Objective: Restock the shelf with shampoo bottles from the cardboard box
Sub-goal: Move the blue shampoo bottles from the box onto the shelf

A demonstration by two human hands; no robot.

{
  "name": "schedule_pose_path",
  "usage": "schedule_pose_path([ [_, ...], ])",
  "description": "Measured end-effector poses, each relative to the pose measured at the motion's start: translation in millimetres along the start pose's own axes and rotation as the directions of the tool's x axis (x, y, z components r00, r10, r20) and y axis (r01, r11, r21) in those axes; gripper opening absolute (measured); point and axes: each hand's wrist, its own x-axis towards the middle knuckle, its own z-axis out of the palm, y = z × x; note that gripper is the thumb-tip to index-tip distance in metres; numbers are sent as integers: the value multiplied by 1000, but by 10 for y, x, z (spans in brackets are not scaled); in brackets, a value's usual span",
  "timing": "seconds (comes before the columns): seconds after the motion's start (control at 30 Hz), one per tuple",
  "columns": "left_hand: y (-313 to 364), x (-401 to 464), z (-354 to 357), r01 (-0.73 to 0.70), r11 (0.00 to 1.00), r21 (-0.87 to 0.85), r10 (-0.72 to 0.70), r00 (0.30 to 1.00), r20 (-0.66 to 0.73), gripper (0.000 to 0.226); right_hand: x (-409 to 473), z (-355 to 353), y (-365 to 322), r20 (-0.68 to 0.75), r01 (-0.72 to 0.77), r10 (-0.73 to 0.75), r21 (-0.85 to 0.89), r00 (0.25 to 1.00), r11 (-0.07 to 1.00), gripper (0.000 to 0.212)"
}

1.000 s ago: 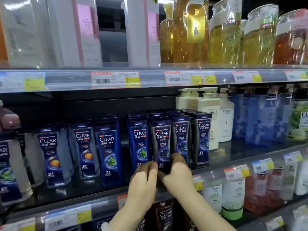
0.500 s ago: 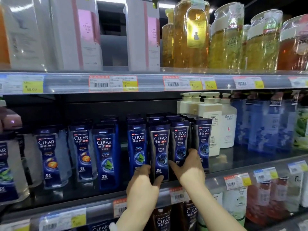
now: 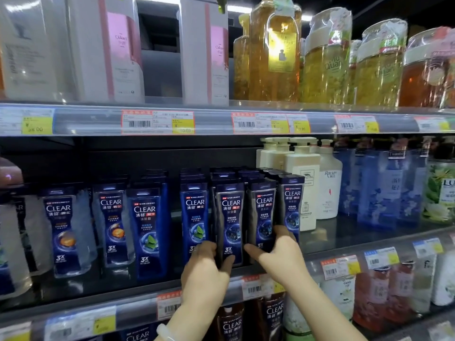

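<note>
From the head view, both hands work at the front of the middle shelf (image 3: 344, 244), among a row of dark blue CLEAR shampoo bottles. The left hand (image 3: 205, 271) grasps the base of the front bottle (image 3: 230, 225), thumb on its face and fingers tucked behind its left edge. The right hand (image 3: 280, 252) wraps the base of the neighbouring bottle (image 3: 263, 217), just to the right, thumb stretched toward the gap between the two. Both bottles stand upright on the shelf, close against the packed ranks behind. The cardboard box is not in view. The risk, as I judge it, is crowding: these bottles are tall, narrow and tightly set, so a push at the base could tip one forward off the shelf lip or knock the end bottle (image 3: 291, 207) against the white pump bottles (image 3: 302, 183) beside it.
</note>
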Motion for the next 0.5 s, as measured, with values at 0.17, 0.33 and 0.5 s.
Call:
schedule_pose_path([
  [0.17,-38,-11,5,3,999,-33,-3,1000,8,41,164,-337,172,-291,11,9,65,957,998,45],
  [0.33,-13,5,-13,2,1000,9,-2,999,34,39,396,-192,319,-110,-125,114,-105,987,987,76],
  [0.5,-5,6,-6,-8,999,52,7,1000,20,38,393,-184,345,-101,-125,110,-153,989,980,60],
])
